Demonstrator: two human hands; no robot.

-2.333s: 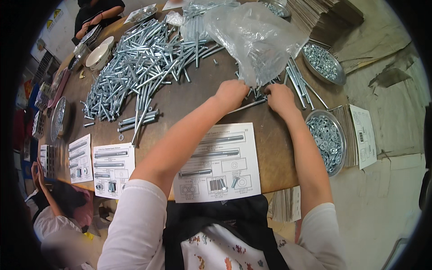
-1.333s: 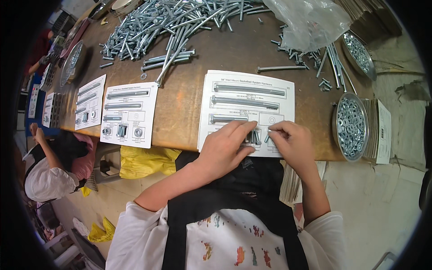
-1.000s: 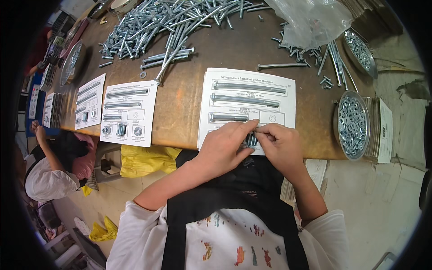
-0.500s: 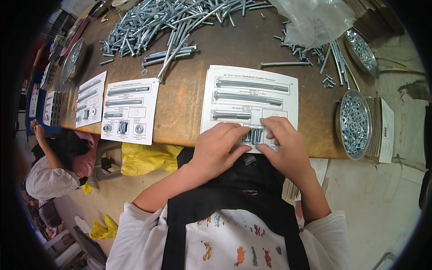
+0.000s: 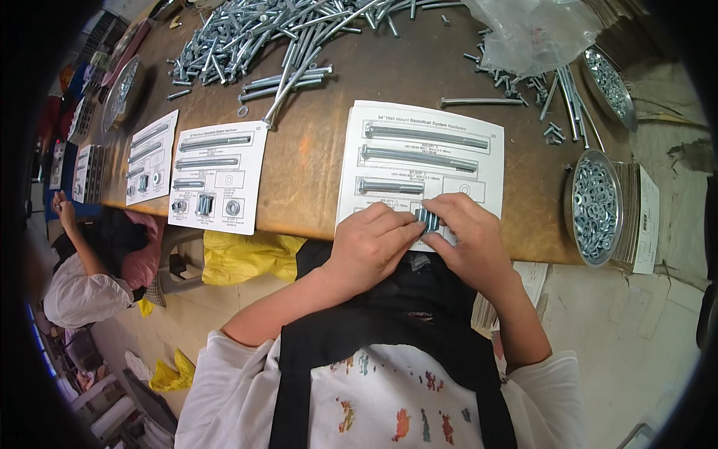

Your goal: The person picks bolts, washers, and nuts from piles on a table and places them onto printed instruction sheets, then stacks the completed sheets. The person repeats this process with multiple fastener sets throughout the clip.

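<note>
A white printed hardware card (image 5: 430, 112) lies at the table's front edge before me, several sheets thick. Along its upper part a long hex bolt (image 5: 426, 138), a medium one (image 5: 419, 159) and a shorter one (image 5: 390, 185) lie in printed frames. Low on the card, a tight row of short bolts (image 5: 428, 219) is pinched between my hands. My left hand (image 5: 372, 248) presses its closed fingers against the row's left side. On the other side, my right hand (image 5: 473, 243) curls thumb and fingers round the row. Fingers hide part of the bolts and card.
Two filled cards, one of them nearer (image 5: 217, 178), stand to the left. A bolt heap (image 5: 247, 41) covers the table's back. At right are a bowl of washers (image 5: 594, 209), a plastic bag (image 5: 535, 34) and loose bolts. Another person's arm (image 5: 82, 243) is at far left.
My left fingers have curled in and my right fingers have closed further around the short bolts, which now sit squeezed together. The view has shifted slightly.
</note>
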